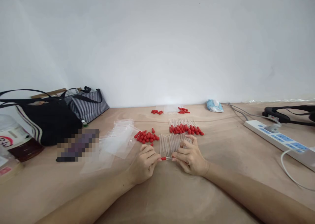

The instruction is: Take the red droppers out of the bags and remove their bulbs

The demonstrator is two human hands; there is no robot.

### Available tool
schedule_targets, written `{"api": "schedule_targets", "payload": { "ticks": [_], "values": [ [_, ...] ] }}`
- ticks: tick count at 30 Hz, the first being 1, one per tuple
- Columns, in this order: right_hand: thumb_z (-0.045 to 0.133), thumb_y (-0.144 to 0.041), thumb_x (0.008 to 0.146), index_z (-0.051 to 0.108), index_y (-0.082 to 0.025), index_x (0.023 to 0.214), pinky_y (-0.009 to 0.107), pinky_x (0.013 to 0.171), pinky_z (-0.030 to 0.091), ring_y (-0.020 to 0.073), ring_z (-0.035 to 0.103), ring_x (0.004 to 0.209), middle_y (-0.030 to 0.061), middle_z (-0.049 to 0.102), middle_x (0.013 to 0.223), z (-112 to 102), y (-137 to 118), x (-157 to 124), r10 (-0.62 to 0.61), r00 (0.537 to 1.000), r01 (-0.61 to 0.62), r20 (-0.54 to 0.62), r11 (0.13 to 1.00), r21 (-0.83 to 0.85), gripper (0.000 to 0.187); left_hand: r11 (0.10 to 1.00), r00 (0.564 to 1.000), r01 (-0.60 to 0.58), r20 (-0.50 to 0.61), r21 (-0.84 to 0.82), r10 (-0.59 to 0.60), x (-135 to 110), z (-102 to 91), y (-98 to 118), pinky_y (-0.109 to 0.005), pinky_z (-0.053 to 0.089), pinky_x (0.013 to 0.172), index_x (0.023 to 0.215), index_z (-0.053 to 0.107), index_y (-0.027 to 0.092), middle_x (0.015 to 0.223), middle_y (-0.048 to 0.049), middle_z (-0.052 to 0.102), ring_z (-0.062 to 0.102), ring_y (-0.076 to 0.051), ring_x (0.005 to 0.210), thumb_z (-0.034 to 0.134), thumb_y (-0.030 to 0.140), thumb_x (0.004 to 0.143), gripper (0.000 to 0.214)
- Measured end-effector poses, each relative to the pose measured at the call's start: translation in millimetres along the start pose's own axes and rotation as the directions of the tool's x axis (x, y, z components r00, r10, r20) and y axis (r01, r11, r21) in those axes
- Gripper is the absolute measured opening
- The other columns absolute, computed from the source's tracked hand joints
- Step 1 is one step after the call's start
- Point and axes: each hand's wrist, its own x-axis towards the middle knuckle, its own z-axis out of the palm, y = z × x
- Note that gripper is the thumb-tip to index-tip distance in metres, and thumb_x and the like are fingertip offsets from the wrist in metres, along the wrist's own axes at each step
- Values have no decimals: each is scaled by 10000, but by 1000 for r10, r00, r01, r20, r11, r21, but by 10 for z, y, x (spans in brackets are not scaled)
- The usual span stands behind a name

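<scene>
My left hand (145, 163) pinches a red rubber dropper bulb (163, 158), most of it hidden by the fingers. A clear glass dropper tube (168, 158) lies level between my hands, one end at the bulb's mouth. The tube's other end is gripped by my right hand (190, 156). Just behind the hands, a row of bare glass tubes (168, 143) lies side by side on the table. A pile of loose red bulbs (147, 137) sits beyond my left hand. Farther back are droppers with red bulbs fitted (184, 129).
Clear plastic bags (118, 138) lie left of the bulbs, beside a pixelated dark object (78, 146). Two bags (86, 102) and a bottle (19, 142) stand at left. At right are a power strip (278, 138), black glasses-like gear (287, 115) and a blue tissue pack (214, 105).
</scene>
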Motion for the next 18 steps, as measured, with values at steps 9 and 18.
{"api": "schedule_targets", "payload": {
  "ticks": [9, 18],
  "values": [
    [402, -227, 834, 622, -210, 887, 358, 812, 278, 135, 470, 680, 8, 572, 642, -64, 171, -87, 211, 977, -211, -8, 975, -70, 227, 979, 968, 204, -145, -11, -204, -194, -182, -268, -267, 436, 652, 855, 579, 178, 732, -32, 572, 522, -134, 694, 408, 184, 842, 171],
    [430, -189, 782, 582, -180, 751, 292, 748, 282, 117, 537, 648, 6, 626, 684, 166, 185, 122, 407, 913, -406, -30, 913, 40, 155, 859, 854, 506, -95, -75, -512, -186, -137, -434, -228, 461, 529, 819, 537, 167, 735, -3, 525, 511, -99, 563, 474, 247, 770, 113]
  ]
}}
